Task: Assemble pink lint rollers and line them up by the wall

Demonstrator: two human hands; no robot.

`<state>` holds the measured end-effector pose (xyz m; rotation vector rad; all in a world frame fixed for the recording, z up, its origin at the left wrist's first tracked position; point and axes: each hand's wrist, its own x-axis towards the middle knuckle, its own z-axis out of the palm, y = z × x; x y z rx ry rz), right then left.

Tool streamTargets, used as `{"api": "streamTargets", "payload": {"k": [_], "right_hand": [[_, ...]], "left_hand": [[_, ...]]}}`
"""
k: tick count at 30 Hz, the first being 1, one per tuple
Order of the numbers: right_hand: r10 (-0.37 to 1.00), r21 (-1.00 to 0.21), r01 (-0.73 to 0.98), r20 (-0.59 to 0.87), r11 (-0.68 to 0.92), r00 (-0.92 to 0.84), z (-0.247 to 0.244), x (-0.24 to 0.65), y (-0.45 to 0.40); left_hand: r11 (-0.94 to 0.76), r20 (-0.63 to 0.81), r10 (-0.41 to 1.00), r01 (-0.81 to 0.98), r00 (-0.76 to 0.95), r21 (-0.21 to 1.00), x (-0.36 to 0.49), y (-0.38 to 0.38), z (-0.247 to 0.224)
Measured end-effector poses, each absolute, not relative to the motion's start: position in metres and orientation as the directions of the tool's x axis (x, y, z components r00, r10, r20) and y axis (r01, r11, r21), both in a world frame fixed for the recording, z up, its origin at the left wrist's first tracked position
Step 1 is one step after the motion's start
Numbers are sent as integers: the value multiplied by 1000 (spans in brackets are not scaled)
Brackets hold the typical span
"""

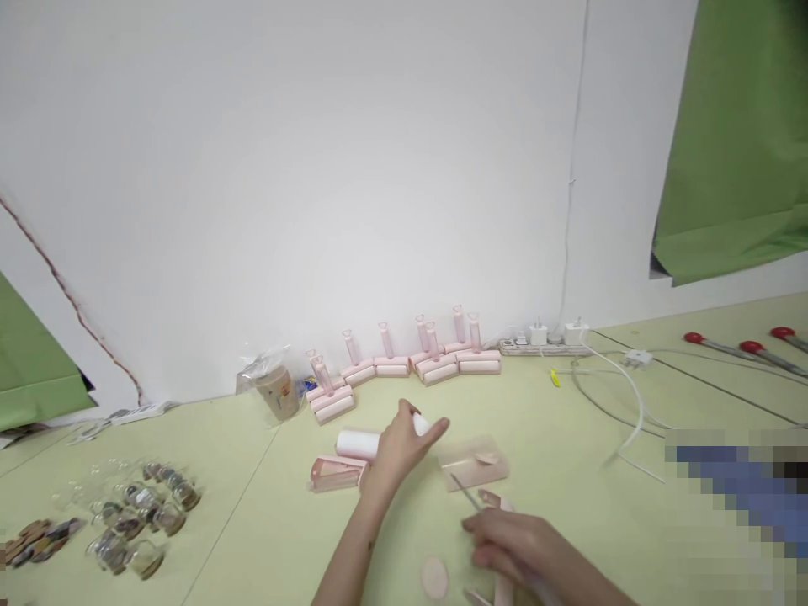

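My left hand reaches over the table with thumb and fingers around a white roll, mostly covered by the hand. Beside its wrist lie another white roll and a pink lint roller frame. My right hand, a little blurred, is closed on a slim tool with a thin metal shaft, probably a screwdriver. Its tip is near a translucent pink cover with a small pale piece on it. Pink parts lie partly hidden under the right hand, and a pale oval piece lies to their left.
Several pink lint rollers with upright clear handles line the wall. A bagged paper cup stands left of them. Small glass jars cover the left side. A power strip, white cables and red-handled tools lie right.
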<state>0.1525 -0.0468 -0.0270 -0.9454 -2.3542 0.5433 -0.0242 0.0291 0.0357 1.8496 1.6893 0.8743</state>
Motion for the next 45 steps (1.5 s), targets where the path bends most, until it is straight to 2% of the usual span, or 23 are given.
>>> {"api": "streamTargets", "payload": {"k": [2, 4, 9, 13, 18, 24, 29, 33, 37, 40, 43, 45], "right_hand": [[685, -389, 570, 307, 724, -661, -41, 124, -45], [684, -348, 592, 287, 727, -671, -53, 100, -43], [723, -394, 607, 330, 690, -607, -46, 96, -38], [785, -441, 653, 415, 616, -460, -18, 127, -12], [806, -453, 672, 413, 585, -424, -6, 160, 23], [828, -508, 684, 493, 524, -269, -1, 211, 10], [807, -586, 605, 565, 538, -171, -17, 232, -26], [835, -635, 579, 526, 511, -159, -26, 230, -48], [849, -680, 535, 504, 502, -156, -36, 230, -57], [836, -601, 598, 489, 530, -249, -45, 230, -60], [809, -390, 720, 408, 574, -423, -48, 223, -61], [773, -290, 729, 382, 620, -506, -51, 218, -60]], "left_hand": [[-118, 161, 987, 607, -18, 786, -35, 29, 33], [-110, 168, 984, 519, -66, 848, -44, 29, 29], [-125, 161, 984, 338, -80, 933, -59, 26, 22], [-210, 208, 977, 295, 40, 932, -54, 23, 23], [-397, 299, 909, 388, 289, 832, -27, 27, 28], [-575, 252, 795, 550, 552, 606, 12, 38, 7], [-651, 252, 752, 626, 609, 429, 25, 43, -6], [-676, 289, 735, 634, 613, 375, 28, 42, -4], [-671, 262, 740, 649, 620, 359, 29, 39, -14], [-672, 256, 738, 646, 625, 362, 25, 43, -26], [-663, 266, 746, 642, 611, 385, 13, 58, -28], [-640, 277, 766, 647, 581, 414, 1, 70, -20]]}}
